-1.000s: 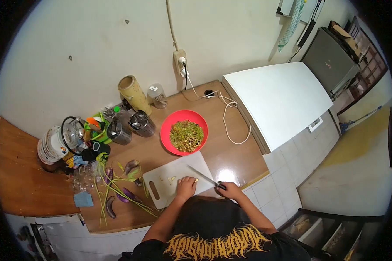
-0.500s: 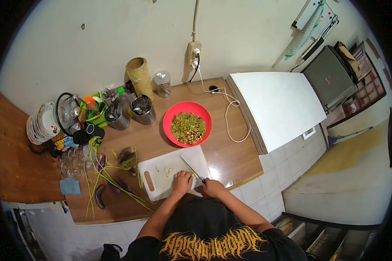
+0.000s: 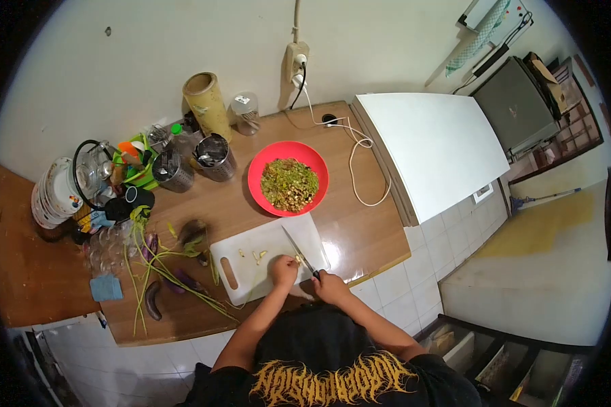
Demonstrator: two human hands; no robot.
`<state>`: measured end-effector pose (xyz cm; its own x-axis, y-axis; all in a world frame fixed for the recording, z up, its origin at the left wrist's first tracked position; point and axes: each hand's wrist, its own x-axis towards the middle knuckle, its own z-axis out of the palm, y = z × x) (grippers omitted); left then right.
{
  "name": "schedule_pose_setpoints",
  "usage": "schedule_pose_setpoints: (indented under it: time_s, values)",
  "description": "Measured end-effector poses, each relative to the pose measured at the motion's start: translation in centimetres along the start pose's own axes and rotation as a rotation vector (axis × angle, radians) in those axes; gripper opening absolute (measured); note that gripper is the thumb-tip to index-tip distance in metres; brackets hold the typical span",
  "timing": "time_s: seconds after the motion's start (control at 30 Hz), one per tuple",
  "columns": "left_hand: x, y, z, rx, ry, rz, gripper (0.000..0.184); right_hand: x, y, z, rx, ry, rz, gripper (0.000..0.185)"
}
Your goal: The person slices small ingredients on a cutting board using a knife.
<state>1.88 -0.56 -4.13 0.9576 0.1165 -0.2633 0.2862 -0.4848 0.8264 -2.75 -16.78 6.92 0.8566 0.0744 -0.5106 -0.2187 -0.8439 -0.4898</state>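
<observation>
My right hand [image 3: 330,287] is wrapped round the black handle of a knife [image 3: 297,248], whose blade points up and left over the white cutting board [image 3: 258,237]. Closed at the board's front part, my left hand [image 3: 285,270] has a small pale yellow piece [image 3: 297,259] at its fingertips, beside the blade. A few more pale pieces [image 3: 261,256] lie on the board to the left. Just behind the board sits a red bowl [image 3: 254,178] of chopped green and brown food.
Long green beans [image 3: 142,298] and purple eggplants [image 3: 153,300] lie left of the board. Utensil holders [image 3: 172,173], a dish rack with plates [image 3: 56,193] and glasses stand further left. A white cable [image 3: 354,178] runs behind right, near a white panel [image 3: 434,149].
The camera view has shifted. The knife, first held to the right of my left hand, is now close beside its fingertips and the small piece.
</observation>
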Motion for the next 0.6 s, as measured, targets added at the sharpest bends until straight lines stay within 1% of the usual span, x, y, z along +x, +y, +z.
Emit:
schedule_pose_setpoints:
  time_s: [0.17, 0.23, 0.27, 0.33, 0.37, 0.43, 0.57, 0.6]
  values:
    - [0.5, -1.6, 1.2, -0.039, -0.012, 0.003, 0.015, -0.9, -0.4, 0.2, 0.016, 0.046, -0.011, 0.041]
    - [0.4, -0.8, 1.0, -0.081, -0.042, -0.035, 0.011, -1.2, -0.8, -0.3, 0.008, 0.01, 0.035, 0.041]
    - [0.4, -0.4, 0.8, -0.082, -0.043, -0.032, 0.011, -1.2, -1.0, -0.4, 0.008, 0.013, 0.036, 0.041]
    - [0.5, -0.4, 0.9, -0.142, -0.115, -0.096, 0.015, -1.1, -0.8, 0.1, -0.005, -0.014, 0.047, 0.042]
    - [0.6, -0.4, 0.9, -0.142, -0.116, -0.091, 0.015, -1.0, -0.8, 0.3, -0.005, -0.009, 0.047, 0.042]
    - [0.6, -1.4, 1.4, -0.238, -0.107, -0.061, 0.015, -0.9, -0.5, 0.8, 0.004, -0.013, 0.056, 0.042]
    - [0.5, -1.8, 1.6, -0.255, -0.117, -0.083, 0.015, -1.0, -0.2, 1.3, 0.016, -0.008, 0.058, 0.041]
    - [0.5, -1.5, 1.4, -0.21, -0.111, -0.058, 0.015, -1.1, -0.1, 1.4, 0.017, -0.005, 0.04, 0.041]
